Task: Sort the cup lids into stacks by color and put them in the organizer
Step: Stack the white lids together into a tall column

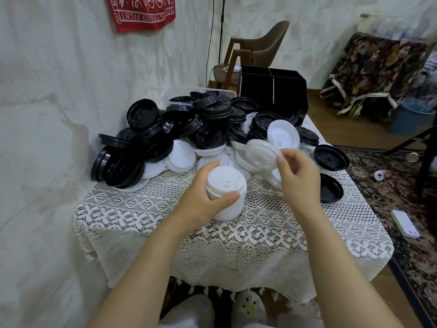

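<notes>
Single white lid (261, 153): pinched at its near-right rim by the right hand (299, 176), thumb and fingertips curled on the edge. The lid is tilted, its broad face turned up and to the left, and held over the front of the pile.

White stack (225, 195): gripped round its side by the left hand (203, 200), thumb across the front. Its long axis is roughly upright, top face toward the camera. Cannot tell whether its base rests on the table (165, 209) or is held just above it.

Key relation: the lid lies up and to the right of the stack top, near but apart. Judgement: the next move is down and left, levelling the lid to seat it on the stack.

Mixed pile of black and white lids (189, 129) is behind both hands. The black organizer (274, 88) stands at the far table edge, nearer the right hand, its compartments empty as far as can be seen.
</notes>
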